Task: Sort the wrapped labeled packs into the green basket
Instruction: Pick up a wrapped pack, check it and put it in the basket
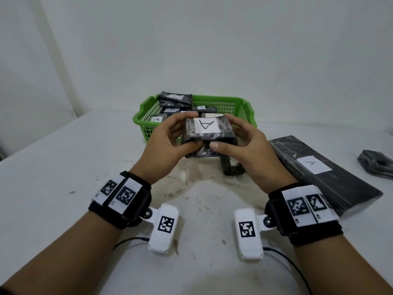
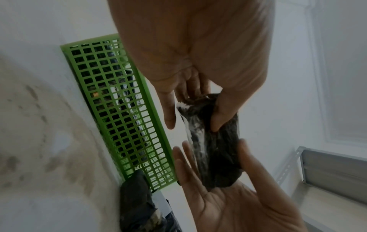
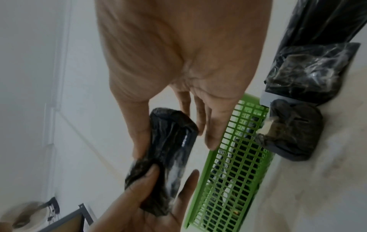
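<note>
Both hands hold one black wrapped pack (image 1: 209,129) with a white "A" label, raised just in front of the green basket (image 1: 244,107). My left hand (image 1: 189,129) pinches its left end between thumb and fingers, and my right hand (image 1: 228,130) pinches the right end. In the left wrist view the left hand (image 2: 193,124) grips the pack (image 2: 218,157) beside the basket wall (image 2: 119,109). The right wrist view shows the right hand (image 3: 174,147) on the same pack (image 3: 170,149). Several labeled packs (image 1: 176,99) lie in the basket.
A long black wrapped pack (image 1: 319,171) labeled "A" lies on the white table (image 1: 63,167) at the right. A small black pack (image 1: 376,165) sits at the far right edge. More dark packs (image 1: 231,167) lie on the table below my hands. A wall stands behind the basket.
</note>
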`<state>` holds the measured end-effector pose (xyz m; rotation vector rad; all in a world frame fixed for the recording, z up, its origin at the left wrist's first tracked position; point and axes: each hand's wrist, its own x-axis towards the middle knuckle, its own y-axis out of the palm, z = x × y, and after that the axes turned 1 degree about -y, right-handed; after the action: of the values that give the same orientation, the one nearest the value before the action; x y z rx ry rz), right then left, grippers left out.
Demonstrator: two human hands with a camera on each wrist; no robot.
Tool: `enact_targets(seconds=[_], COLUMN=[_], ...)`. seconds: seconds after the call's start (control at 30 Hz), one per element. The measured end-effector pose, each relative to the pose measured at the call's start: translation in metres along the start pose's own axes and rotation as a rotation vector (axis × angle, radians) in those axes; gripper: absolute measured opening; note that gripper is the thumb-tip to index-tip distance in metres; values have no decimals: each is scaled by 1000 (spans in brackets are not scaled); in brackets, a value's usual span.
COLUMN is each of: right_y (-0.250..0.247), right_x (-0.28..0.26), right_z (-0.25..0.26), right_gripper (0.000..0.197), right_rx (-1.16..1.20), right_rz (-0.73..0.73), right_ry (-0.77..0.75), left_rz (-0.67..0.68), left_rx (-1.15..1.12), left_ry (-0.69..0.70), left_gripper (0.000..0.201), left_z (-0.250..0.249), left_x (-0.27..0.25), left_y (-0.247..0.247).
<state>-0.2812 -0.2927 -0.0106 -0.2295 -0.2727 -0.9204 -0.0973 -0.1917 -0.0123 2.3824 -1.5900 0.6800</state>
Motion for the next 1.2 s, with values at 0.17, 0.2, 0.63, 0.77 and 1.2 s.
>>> enact_targets(seconds=[0.17, 0.2, 0.63, 0.77, 1.2], right_y=[2, 1, -1, -1, 1], right_x=[-1, -1, 1, 4, 4], right_z=[4, 4, -2, -8, -9], right_gripper=[54, 45, 67, 76, 70], right_rx=[261, 274, 133, 119, 27], right_rz=[98, 97, -65, -44, -96], right_ry=[165, 157, 97, 99, 31], left_rz=[41, 60, 59, -18, 31], left_rx=[10, -5, -132, -117, 17], left_ry=[22, -5, -257, -261, -193], left_gripper=[65, 70, 62, 50, 42], left_z=[-6, -7, -3, -4, -12], left_x=[-2, -3, -1, 2, -1], left_y=[-2, -3, -1, -3, -10])
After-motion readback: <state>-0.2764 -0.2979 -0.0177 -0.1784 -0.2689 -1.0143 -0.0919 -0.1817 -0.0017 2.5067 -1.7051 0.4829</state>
